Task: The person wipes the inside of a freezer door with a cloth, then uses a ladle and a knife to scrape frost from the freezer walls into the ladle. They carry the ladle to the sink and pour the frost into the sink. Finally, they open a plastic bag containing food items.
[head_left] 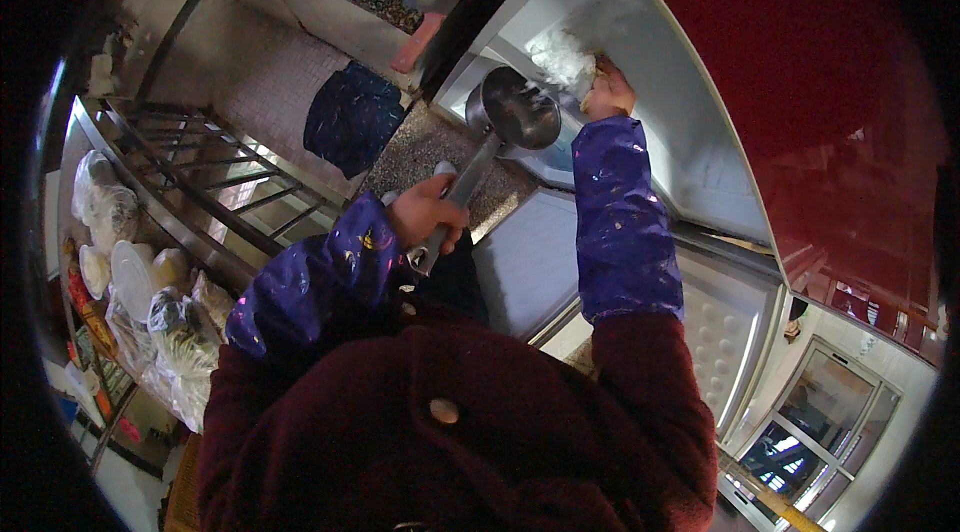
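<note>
My left hand (427, 215) is wrapped round the grey handle of a metal ladle (520, 110). The ladle's dark, round bowl points away from me, over the edge of a white-walled compartment (690, 132). Inside that compartment, at the upper right, is my right hand (608, 94) with its fingers curled. Right beside it lies a pale, crumpled, shiny bundle (563, 60) that looks like thin plastic. Whatever the right fingers grip is too blurred to name.
A glossy red panel (840, 92) stands at the right. Below the compartment is a white dimpled panel (735, 332). At the left, a dark metal rack (215, 162) stands near a shelf with several wrapped bags (180, 332). A dark cloth or bag (352, 120) lies on the floor.
</note>
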### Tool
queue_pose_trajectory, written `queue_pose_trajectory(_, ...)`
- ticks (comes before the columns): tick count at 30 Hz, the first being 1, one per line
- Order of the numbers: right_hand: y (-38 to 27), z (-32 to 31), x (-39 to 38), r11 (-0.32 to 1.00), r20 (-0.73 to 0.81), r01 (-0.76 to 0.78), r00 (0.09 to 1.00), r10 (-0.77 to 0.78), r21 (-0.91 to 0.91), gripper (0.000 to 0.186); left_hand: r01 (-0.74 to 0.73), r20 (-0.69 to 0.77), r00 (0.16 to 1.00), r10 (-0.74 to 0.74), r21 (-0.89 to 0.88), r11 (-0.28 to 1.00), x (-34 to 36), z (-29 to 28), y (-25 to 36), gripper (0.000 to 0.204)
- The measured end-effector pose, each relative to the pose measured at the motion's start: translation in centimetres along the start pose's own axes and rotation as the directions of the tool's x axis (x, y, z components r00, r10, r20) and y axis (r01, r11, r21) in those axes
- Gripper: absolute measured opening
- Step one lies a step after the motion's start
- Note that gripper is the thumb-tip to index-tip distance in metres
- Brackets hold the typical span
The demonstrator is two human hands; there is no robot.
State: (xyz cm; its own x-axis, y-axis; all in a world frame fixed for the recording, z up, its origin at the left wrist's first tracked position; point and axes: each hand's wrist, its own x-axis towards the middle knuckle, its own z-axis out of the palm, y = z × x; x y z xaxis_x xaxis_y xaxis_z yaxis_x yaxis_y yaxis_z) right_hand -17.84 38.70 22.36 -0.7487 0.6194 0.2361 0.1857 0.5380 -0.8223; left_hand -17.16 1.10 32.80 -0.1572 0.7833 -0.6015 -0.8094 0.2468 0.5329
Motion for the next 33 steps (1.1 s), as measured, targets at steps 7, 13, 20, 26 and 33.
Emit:
queue_pose_trajectory(7, -2.7, 0.4, -3.1, 0.999, 0.016, -0.046, 0.999, 0.046, 0.022, 0.028, 0.003, 0.001, 1.000, -0.003, 0.007, 1.000, 0.3, 0.0, -0.4, 0.050)
queue_pose_trajectory(13, -3.5, 0.9, -5.3, 0.969, -0.012, 0.186, 0.982, -0.190, -0.164, 0.028, -0.019, -0.041, 0.999, 0.018, -0.017, 1.000, 0.5, 0.3, -0.6, 0.048)
queue_pose_trajectory(20, -8.4, 1.1, -8.8, 0.847, 0.159, 0.390, 0.921, -0.356, -0.362, 0.035, -0.032, -0.006, 0.999, 0.033, 0.082, 0.996, 0.1, 0.0, 0.2, 0.039)
queue_pose_trajectory(26, -7.6, 1.6, -10.6, 0.845, 0.181, 0.450, 0.893, -0.413, -0.290, 0.047, -0.058, -0.007, 0.998, 0.058, 0.029, 0.998, 0.5, -0.9, -1.1, 0.036)
queue_pose_trajectory(33, -1.5, -6.1, 0.2, 0.953, -0.282, -0.040, 0.951, 0.128, 0.299, 0.035, -0.068, -0.021, 0.998, 0.066, -0.112, 0.991, -0.1, -0.7, -0.4, 0.052)
